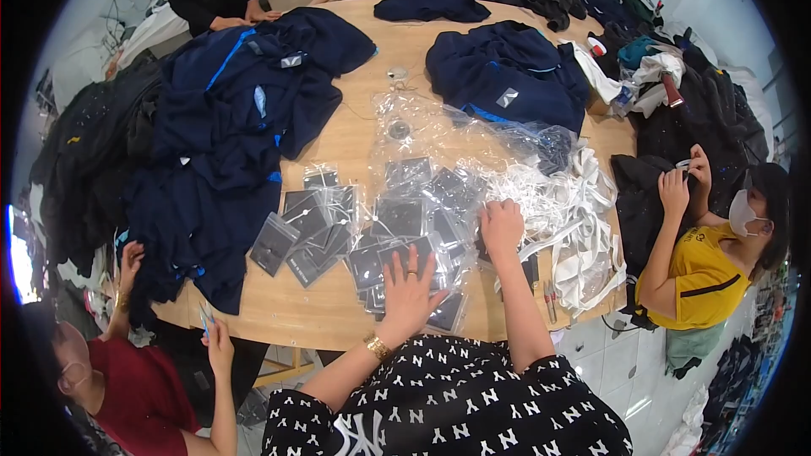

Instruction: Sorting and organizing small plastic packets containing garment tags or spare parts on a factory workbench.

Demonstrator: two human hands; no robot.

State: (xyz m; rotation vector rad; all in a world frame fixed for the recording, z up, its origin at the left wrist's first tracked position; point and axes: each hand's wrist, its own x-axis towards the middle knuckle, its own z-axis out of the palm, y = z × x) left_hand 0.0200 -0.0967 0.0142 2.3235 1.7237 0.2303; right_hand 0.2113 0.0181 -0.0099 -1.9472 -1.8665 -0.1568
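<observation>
My left hand (408, 283) lies with fingers spread on a loose pile of dark flat cards in clear plastic sleeves (399, 217), near the table's front edge. My right hand (502, 226) is beside that pile, at the left edge of a heap of white strings and tapes (541, 194). Its fingers curl downward, and what they hold, if anything, is hidden. A second cluster of sleeved dark cards (314, 228) lies left of the pile. Crumpled clear plastic (422, 131) spreads behind the cards.
Navy garments (245, 110) cover the table's left side, and another navy bundle (507, 72) lies at the back right. Thread snips (551, 300) rest near the right front edge. Co-workers stand at the back and sit left and right; the left one holds blue snips (205, 321).
</observation>
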